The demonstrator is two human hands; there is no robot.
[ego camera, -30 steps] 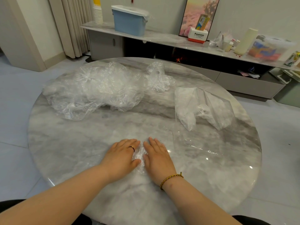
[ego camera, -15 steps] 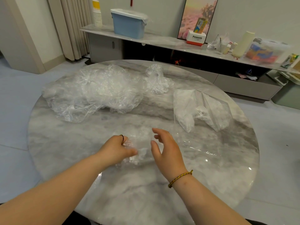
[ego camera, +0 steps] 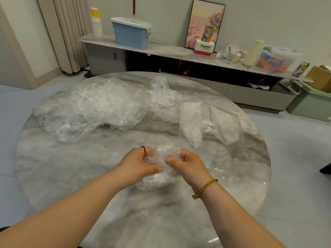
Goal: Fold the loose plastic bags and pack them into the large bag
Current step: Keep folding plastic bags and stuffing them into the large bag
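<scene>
both hands [ego camera: 137,164] [ego camera: 188,164] grip a crumpled bag [ego camera: 156,181], elongated near-to-far.

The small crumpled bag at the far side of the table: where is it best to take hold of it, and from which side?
Probably pinch the raised top of the small crumpled bag, coming from above. It stands up as a loose bunch, with the heap of bags close on its left, so the top is its freest part.

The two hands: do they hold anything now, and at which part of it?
Both hold one crumpled clear plastic bag. The left hand grips its left side, and the right hand pinches its right side, with both thumbs on the bag.
</scene>
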